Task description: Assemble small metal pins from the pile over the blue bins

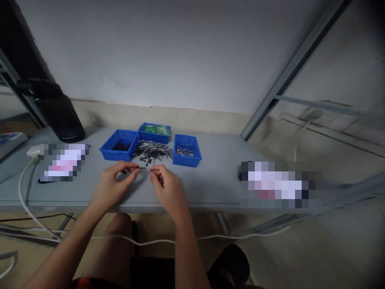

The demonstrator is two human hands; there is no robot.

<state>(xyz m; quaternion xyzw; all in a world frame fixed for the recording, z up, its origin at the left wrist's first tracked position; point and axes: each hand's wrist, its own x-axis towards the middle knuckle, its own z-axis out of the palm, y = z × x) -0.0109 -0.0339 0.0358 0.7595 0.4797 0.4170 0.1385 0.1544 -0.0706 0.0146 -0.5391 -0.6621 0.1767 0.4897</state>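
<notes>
Two hands [112,180] [169,186], three blue trays [117,155] [155,138] [186,161], one black bottle [61,114], two pixelated items [64,162] [275,182], one table [213,184]. One heap of metal pieces [154,150]; pieces in heap and trays overlap, too small to count.

Dim, greyish light with soft shadows on the tabletop [216,180], slight blur, two pixelated patches [64,162].

left hand [117,180] pinches thin dark pin [142,167] | right hand [168,186] just beside pin's end | surface [216,172]: metal pile [155,150] between two blue bins [187,161] | rear blue bin [160,139]: green pieces [156,129]
</notes>
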